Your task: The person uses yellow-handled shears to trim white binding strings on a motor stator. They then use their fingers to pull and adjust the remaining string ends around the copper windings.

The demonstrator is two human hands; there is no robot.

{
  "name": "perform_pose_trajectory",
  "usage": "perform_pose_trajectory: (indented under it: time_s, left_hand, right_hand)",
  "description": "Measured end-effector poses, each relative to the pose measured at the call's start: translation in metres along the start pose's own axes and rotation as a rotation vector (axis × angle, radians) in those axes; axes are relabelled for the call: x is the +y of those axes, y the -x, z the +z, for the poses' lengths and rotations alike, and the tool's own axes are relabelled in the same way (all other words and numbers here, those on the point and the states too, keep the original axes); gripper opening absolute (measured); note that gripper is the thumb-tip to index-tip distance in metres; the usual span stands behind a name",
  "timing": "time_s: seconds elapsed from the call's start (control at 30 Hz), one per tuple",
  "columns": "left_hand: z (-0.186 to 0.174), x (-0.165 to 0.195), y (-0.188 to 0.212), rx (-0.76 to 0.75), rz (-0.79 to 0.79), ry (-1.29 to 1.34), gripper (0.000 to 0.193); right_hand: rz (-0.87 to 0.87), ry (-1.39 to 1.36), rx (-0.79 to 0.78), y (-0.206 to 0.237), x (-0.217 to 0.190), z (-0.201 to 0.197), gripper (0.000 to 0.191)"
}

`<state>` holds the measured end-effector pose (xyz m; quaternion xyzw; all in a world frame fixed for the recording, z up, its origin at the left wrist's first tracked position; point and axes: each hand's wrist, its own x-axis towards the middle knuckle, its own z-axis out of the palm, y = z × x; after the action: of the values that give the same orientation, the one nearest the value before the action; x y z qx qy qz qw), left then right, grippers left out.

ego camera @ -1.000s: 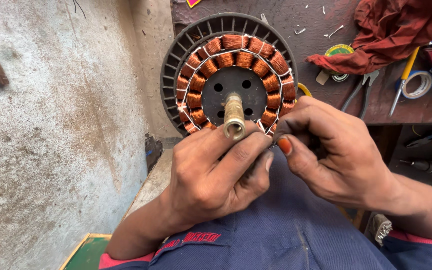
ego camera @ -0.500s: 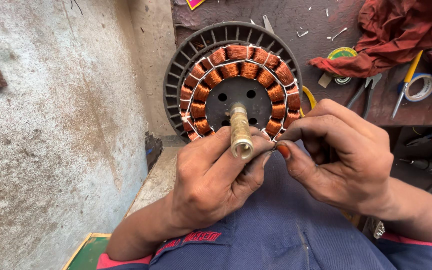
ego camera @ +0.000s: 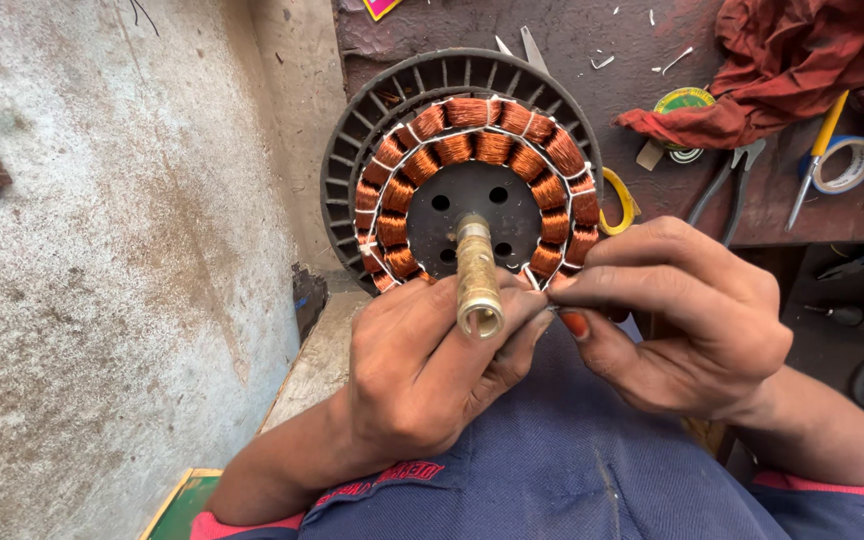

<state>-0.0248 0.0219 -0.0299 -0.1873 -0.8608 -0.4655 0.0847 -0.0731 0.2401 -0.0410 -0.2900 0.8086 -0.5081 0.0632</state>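
Note:
A round fan motor stator [ego camera: 462, 160] with copper coils, white binding thread and a dark slotted rim rests on my lap, its brass shaft [ego camera: 477, 285] pointing toward me. My left hand [ego camera: 422, 375] grips the stator's lower edge, fingers curled under the shaft. My right hand [ego camera: 687, 320] pinches something thin, likely a wire end, at the lower right coils, thumb and forefinger pressed together next to my left fingertips. What sits between the fingertips is hidden.
A worn bench [ego camera: 652, 40] behind holds a red cloth [ego camera: 802, 60], pliers [ego camera: 727, 185], a yellow-handled screwdriver [ego camera: 817, 150], tape rolls [ego camera: 847, 165] and scissors [ego camera: 517, 45]. A rough concrete wall [ego camera: 102, 250] stands at left. Tools lie on a dark shelf [ego camera: 857, 315] at right.
The stator has shifted slightly so its shaft points more at me; both hands stay at the lower coils, the right fingers pinched closer to the left.

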Motion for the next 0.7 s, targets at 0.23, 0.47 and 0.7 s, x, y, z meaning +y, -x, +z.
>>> perform_pose_trajectory:
  time_s: [0.23,0.47,0.7]
  left_hand:
    - [0.002,0.003,0.0,0.038,0.013,0.018,0.027]
    - [-0.001,0.006,0.003,0.041,-0.013,0.043,0.028]
    - [0.003,0.002,0.01,0.08,-0.015,0.027,0.027]
  right_hand:
    - [0.159,-0.139,-0.042,0.007,-0.008,-0.002,0.016]
    - [0.233,-0.179,-0.17,0.0,-0.017,-0.008,0.014]
    - [0.013,0.083,-0.096,-0.005,-0.015,-0.004,0.014]
